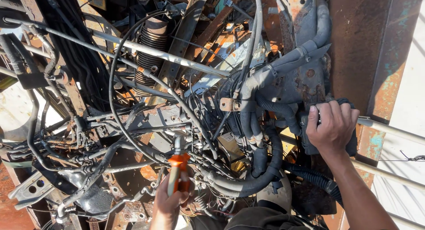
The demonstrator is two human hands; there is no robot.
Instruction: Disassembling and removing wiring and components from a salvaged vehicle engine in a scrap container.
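My left hand (170, 199) is low in the middle of the view, closed around orange-handled cutters (179, 170) whose metal tip points up into a tangle of black cables and wires (133, 141). My right hand (332, 126) is at the right, gripping a dark ribbed block or connector (349, 143) at the end of a thick black corrugated hose (270, 168). Grey sheathed cable bundles (283, 61) run up from there over a rusty metal panel (354, 44).
Rusty frame members, a grey metal rod (155, 52) running diagonally, a ribbed dark coil (150, 48) and loose brackets (31, 185) fill the left and centre. Pale rods (389, 128) cross at the right edge over a bright surface. My shoe tip (274, 196) shows at the bottom.
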